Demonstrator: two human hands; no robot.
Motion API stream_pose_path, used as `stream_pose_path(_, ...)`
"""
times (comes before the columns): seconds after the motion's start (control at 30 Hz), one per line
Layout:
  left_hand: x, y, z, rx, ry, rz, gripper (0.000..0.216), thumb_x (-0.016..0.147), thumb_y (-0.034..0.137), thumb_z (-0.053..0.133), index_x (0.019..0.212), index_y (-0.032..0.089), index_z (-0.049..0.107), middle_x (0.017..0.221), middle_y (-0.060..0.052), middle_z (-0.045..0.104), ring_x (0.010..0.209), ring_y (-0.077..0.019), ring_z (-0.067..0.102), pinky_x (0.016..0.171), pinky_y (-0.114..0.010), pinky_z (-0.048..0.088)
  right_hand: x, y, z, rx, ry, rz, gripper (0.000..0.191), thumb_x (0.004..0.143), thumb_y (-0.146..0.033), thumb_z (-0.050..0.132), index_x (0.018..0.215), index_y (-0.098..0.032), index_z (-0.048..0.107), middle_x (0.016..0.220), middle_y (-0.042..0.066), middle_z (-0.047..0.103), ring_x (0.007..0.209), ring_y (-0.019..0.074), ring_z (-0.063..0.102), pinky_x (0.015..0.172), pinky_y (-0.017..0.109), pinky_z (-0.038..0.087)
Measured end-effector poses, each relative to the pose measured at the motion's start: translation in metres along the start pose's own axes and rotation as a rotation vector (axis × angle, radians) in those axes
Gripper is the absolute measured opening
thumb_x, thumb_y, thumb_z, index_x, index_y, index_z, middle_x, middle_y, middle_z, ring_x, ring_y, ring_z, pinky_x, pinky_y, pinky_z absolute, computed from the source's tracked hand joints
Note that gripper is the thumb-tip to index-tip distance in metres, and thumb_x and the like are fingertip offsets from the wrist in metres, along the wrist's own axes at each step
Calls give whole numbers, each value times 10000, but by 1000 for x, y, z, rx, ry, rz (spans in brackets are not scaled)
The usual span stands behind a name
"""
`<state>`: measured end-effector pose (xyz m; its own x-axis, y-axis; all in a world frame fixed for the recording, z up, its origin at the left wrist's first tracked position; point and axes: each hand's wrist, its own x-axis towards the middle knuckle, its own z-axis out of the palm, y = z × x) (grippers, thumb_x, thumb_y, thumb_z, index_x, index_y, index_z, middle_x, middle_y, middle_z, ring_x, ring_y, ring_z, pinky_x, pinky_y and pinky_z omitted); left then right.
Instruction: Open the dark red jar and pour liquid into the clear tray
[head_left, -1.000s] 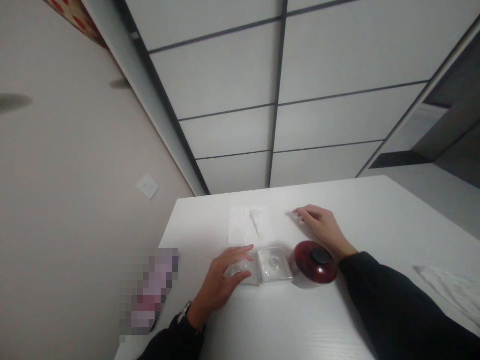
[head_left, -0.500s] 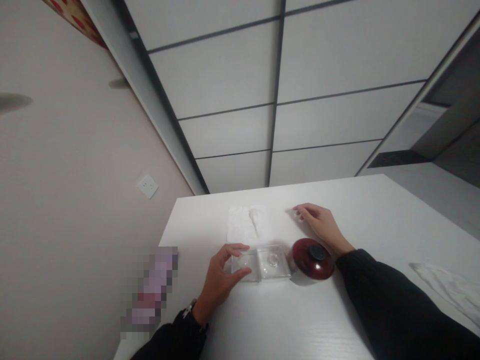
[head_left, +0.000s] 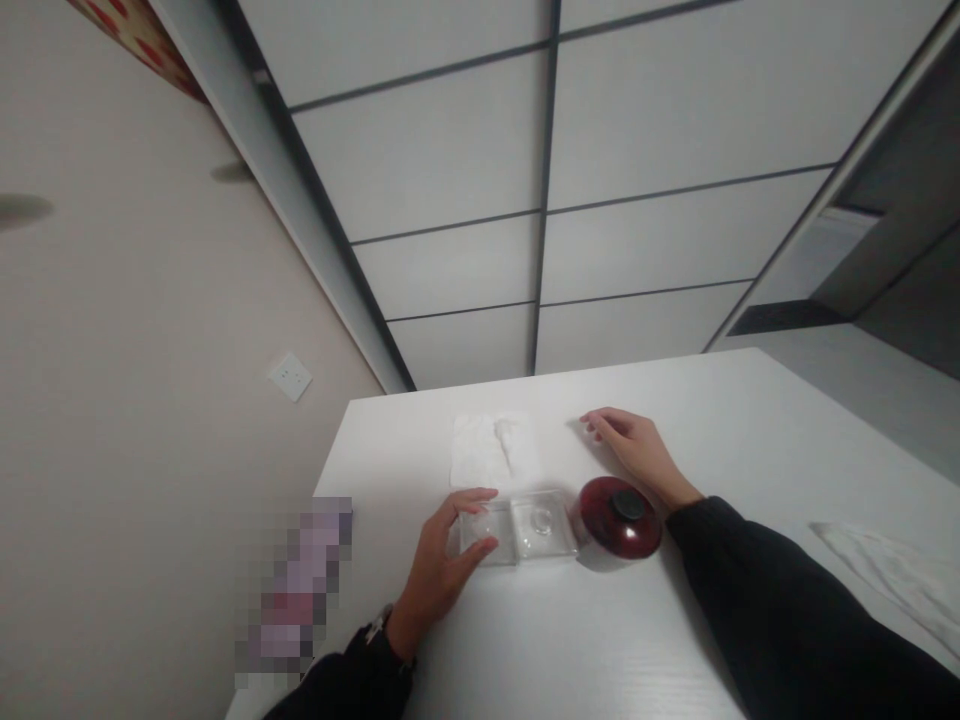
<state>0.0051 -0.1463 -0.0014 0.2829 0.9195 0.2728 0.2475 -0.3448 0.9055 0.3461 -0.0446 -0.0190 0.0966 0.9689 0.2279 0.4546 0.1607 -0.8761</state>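
The head view looks down at a white table (head_left: 600, 640). A clear plastic box (head_left: 517, 530) lies near the middle of it, and it has 2 parts side by side. The left hand (head_left: 442, 565) is on the left part of the box. Its thumb is at the near edge and its fingers (head_left: 472, 497) curl over the far edge, so it pinches that part lightly between them. The right part of the box is bare, with a small round thing in it that is too blurry to tell.

Just to the right of the box, touching it, sits a dark red round pot (head_left: 619, 520) with a black knob on top. The right hand (head_left: 634, 455) lies flat on the table, farther away than the pot and a bit to its right. Its fingers are loosely curled and it holds nothing. It does not touch the box.

A white paper napkin (head_left: 491, 450) lies flat on the far side of the box, between the 2 hands. Another white cloth (head_left: 892, 575) lies at the right edge of the table, well apart from everything. Both arms wear dark sleeves.
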Motion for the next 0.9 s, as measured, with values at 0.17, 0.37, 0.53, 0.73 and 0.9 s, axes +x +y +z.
stream_pose_path(0.17, 3, 17, -16, 84, 48, 82, 1041, 743, 858, 787, 1539, 274, 457, 1613, -181, 519, 1527, -415, 479, 1280, -667, 337, 1, 5, 1, 0, -16, -11, 602, 976, -728, 581, 965, -173, 814, 857, 105, 803, 762, 231, 727, 737, 357, 570)
stream_pose_path(0.37, 26, 71, -12, 627, -349, 171, 1276, 641, 606, 1014, 1646, 251, 314, 1612, -215, 556, 1476, -421, 560, 1260, -649, 406, 2, 15, 2, -23, -70, -24, 480, 1052, -626, 610, 1024, -172, 761, 894, 30, 770, 793, 179, 728, 814, 375, 600)
stream_pose_path(0.53, 46, 85, 12, 866, -488, 88, 1046, 618, 494, 1062, 1471, 145, 569, 1430, -203, 716, 1296, -418, 699, 1161, -613, 526, 4, 21, 3, -31, -79, -23, 405, 1079, -554, 616, 1052, -170, 744, 919, 22, 759, 813, 177, 731, 830, 381, 615)
stream_pose_path(0.73, 43, 83, 14, 889, -489, 45, 836, 686, 429, 1040, 1379, 159, 658, 1364, -159, 759, 1214, -402, 740, 1003, -560, 635, 5, 24, 5, -28, -101, -20, 335, 1085, -488, 636, 1067, -169, 737, 974, 29, 761, 851, 178, 736, 842, 382, 625)
stream_pose_path(0.9, 33, 86, 10, 887, -500, 21, 866, 668, 385, 1054, 1398, 152, 649, 1373, -145, 753, 1242, -379, 730, 1021, -529, 641, 6, 26, 6, -21, -117, -10, 327, 1087, -480, 638, 1077, -168, 735, 981, 31, 762, 843, 174, 736, 834, 378, 628)
